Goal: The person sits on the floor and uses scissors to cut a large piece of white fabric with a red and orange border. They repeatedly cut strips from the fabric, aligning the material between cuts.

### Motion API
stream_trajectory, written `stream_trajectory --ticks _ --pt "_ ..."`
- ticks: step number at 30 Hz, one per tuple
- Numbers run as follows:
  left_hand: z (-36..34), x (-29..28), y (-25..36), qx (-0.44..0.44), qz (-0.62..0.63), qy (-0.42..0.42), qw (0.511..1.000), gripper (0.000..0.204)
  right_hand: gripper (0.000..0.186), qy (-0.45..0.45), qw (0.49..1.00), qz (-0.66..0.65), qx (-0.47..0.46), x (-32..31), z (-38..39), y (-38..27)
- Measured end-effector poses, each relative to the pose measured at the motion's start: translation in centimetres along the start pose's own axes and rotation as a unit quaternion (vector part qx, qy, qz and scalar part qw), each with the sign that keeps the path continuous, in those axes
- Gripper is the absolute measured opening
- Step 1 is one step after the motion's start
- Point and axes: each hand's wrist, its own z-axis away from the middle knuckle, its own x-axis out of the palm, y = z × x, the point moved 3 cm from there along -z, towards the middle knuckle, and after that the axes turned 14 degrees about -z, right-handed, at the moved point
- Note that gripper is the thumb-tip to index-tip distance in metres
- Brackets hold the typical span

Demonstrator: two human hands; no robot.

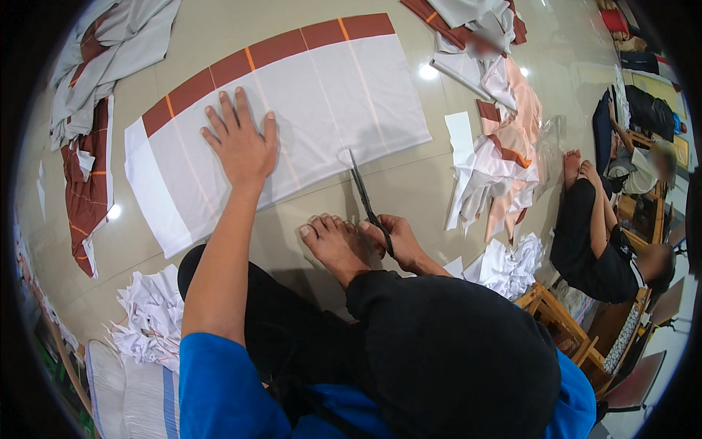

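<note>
A piece of whitish fabric with a brown band and thin orange stripes lies spread on the tiled floor in front of me. My left hand rests flat on its left half, fingers spread. In my right hand is a pair of dark scissors, gripped by the handles. The blades point away from me, and their tips reach the fabric's near edge right of the middle. Whether the tips are over or under the cloth I cannot tell. My bare foot is just left of the scissor handles.
Brown and grey cloth is heaped at the left. Peach and white fabric pieces lie to the right. White scraps are piled at the lower left, others at the right. A person in black sits at the far right near wooden frames.
</note>
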Motion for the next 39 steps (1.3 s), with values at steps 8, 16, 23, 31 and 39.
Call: stream_trajectory --ticks 8,16,23,31,39 --pt "0.0 -0.3 0.0 -0.001 0.005 -0.001 1.000 0.084 0.051 0.005 1.000 -0.001 0.003 0.1 0.6 -0.1" --pt "-0.1 -0.2 -0.1 0.000 0.005 -0.002 1.000 0.083 0.051 -0.001 1.000 -0.025 0.004 0.4 0.1 0.1" --pt "0.0 -0.3 -0.1 0.005 0.001 0.001 1.000 0.083 0.051 0.000 1.000 -0.024 0.000 0.6 -0.4 0.9" --pt "0.0 -0.6 -0.2 0.005 0.005 -0.002 1.000 0.083 0.053 0.025 0.999 0.021 -0.004 0.9 0.7 -0.7" --pt "-0.1 -0.3 -0.2 0.003 -0.001 -0.009 1.000 0.083 0.053 0.040 0.997 0.069 -0.013 1.1 0.9 -1.7"
